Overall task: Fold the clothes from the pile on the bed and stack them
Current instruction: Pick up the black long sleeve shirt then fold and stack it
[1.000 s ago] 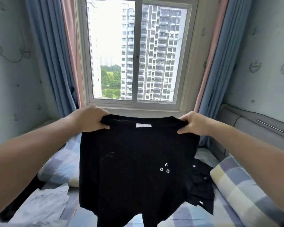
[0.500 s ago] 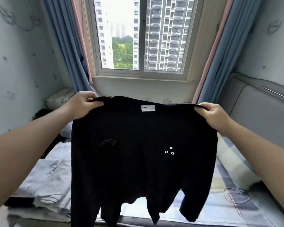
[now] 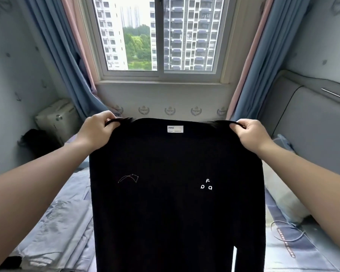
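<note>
A black shirt [image 3: 175,193] with a white neck label and small white letters hangs spread out in front of me over the bed. My left hand [image 3: 97,131] grips its left shoulder. My right hand [image 3: 250,134] grips its right shoulder. The shirt's lower part runs out of the bottom of the view and hides the middle of the bed. A stack of pale grey folded clothes [image 3: 55,232] lies on the bed at the lower left.
The bed [image 3: 294,250] has a blue checked sheet; a thin cord loop [image 3: 283,230] lies on it at the right. A grey padded headboard [image 3: 312,124] runs along the right. A window and blue curtains stand ahead. A white box [image 3: 55,118] sits at the left wall.
My hands have held the shirt by its shoulders and drawn it wider and lower. The view has tilted down, so more of the bed and the folded stack shows.
</note>
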### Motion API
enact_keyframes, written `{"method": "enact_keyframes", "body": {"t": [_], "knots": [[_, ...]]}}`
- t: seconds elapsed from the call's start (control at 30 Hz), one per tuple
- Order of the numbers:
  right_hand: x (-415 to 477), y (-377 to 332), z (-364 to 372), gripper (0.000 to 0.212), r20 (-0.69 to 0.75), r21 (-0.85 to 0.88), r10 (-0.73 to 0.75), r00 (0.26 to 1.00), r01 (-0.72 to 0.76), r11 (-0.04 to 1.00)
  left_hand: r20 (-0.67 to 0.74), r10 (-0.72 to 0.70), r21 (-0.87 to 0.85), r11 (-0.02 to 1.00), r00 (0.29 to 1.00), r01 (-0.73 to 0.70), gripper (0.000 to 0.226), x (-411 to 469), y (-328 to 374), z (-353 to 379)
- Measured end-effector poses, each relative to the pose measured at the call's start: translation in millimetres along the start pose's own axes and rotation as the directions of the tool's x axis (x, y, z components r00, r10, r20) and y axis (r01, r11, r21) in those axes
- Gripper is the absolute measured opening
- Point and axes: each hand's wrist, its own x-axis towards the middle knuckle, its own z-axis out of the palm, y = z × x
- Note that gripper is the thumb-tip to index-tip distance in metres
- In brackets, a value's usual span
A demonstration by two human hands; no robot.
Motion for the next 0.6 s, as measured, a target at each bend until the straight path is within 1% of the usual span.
{"method": "enact_keyframes", "body": {"t": [0.1, 0.2, 0.3, 0.37, 0.4, 0.47, 0.53, 0.6], "knots": [[52, 25, 38, 0.029, 0.009, -0.105, 0.056, 0.998, -0.054, 0.993, 0.015, -0.039, 0.023, 0.999, 0.999, 0.039, 0.008, 47, -28, 53], [115, 69, 96, 0.031, 0.030, -0.240, 0.154, 0.988, -0.142, 0.960, 0.093, -0.114, 0.073, 0.992, 0.989, 0.108, 0.010, 101, -75, 129], [174, 139, 169, 0.034, 0.026, -0.383, 0.247, 0.969, -0.219, 0.898, 0.111, -0.179, 0.167, 0.973, 0.978, 0.159, 0.014, 146, -138, 228], [207, 191, 224, 0.036, 0.023, -0.424, 0.323, 0.946, -0.283, 0.860, 0.152, -0.259, 0.207, 0.952, 0.954, 0.226, 0.014, 168, -181, 301], [222, 218, 253, 0.037, 0.019, -0.424, 0.356, 0.934, -0.315, 0.849, 0.188, -0.315, 0.186, 0.941, 0.930, 0.281, 0.014, 178, -206, 338], [251, 274, 313, 0.037, 0.029, -0.385, 0.432, 0.901, -0.389, 0.837, 0.264, -0.451, 0.087, 0.891, 0.852, 0.445, 0.018, 195, -260, 417], [277, 322, 367, 0.032, 0.042, -0.282, 0.491, 0.870, -0.461, 0.841, 0.286, -0.548, -0.016, 0.817, 0.786, 0.576, 0.023, 207, -303, 483], [300, 362, 416, 0.020, 0.028, -0.193, 0.512, 0.858, -0.498, 0.845, 0.278, -0.558, -0.032, 0.808, 0.782, 0.588, 0.020, 209, -331, 540]]}}
